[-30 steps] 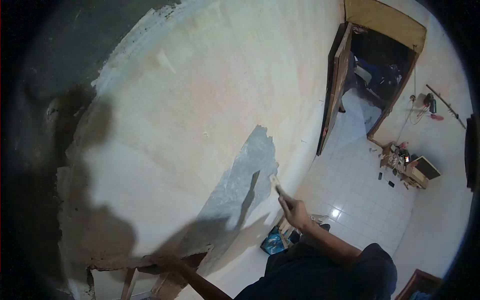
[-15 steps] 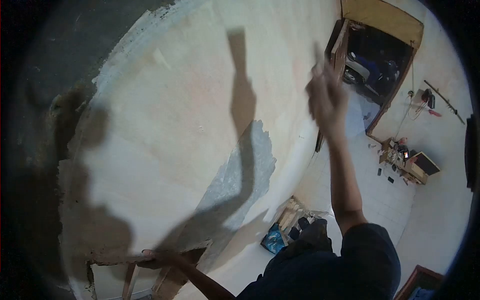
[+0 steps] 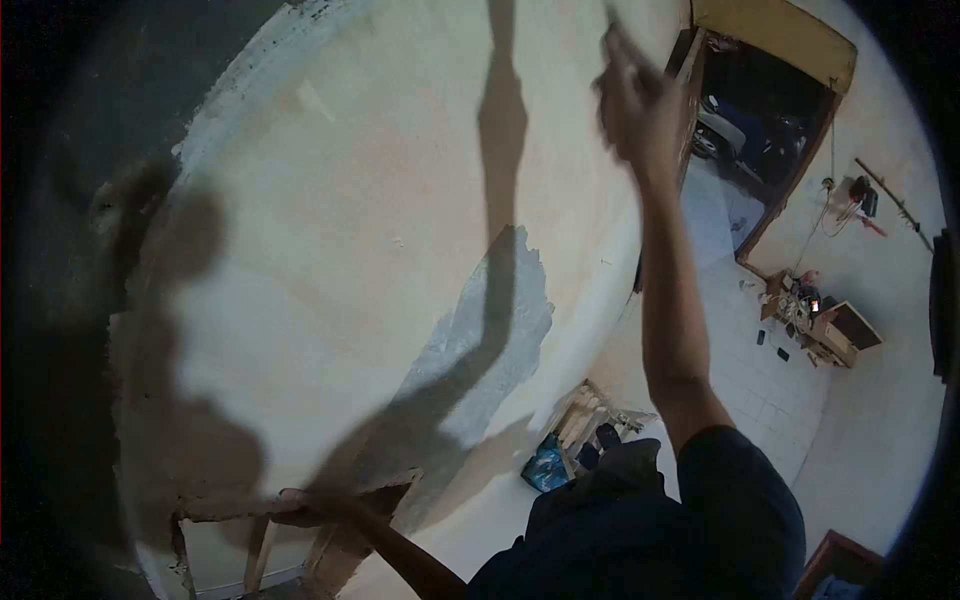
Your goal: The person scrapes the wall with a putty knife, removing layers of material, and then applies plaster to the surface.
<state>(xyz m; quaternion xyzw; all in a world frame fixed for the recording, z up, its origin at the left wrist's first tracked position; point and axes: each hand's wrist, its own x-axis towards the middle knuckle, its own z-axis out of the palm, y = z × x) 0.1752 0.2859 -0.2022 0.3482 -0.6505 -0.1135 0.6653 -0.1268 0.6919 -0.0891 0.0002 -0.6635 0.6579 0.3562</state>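
Raised at upper centre, my right hand (image 3: 637, 110) is closed round a thin scraper-like tool (image 3: 613, 14). Motion blurs the hand, and the tool shows almost edge-on close to the wall. The pale plastered wall (image 3: 360, 200) carries a bare grey patch (image 3: 520, 290). A dark shadow (image 3: 500, 120) of my arm falls across both. At lower left, my left hand (image 3: 305, 507) grips the top edge of a wooden-framed opening (image 3: 262, 545). Its fingers are dark and partly hidden.
A doorway (image 3: 755, 120) at upper right shows a parked motorbike (image 3: 718, 132). Cardboard boxes (image 3: 835, 335) and small items lie on the tiled floor (image 3: 740, 370). Below me, a crate of wood pieces (image 3: 580, 420) stands beside a blue bag (image 3: 545, 468). Cables and tools (image 3: 862, 197) hang on the far wall.
My right hand has moved up and slightly left along the wall with the tool, and its shadow has risen too. My left hand stays on the frame edge.
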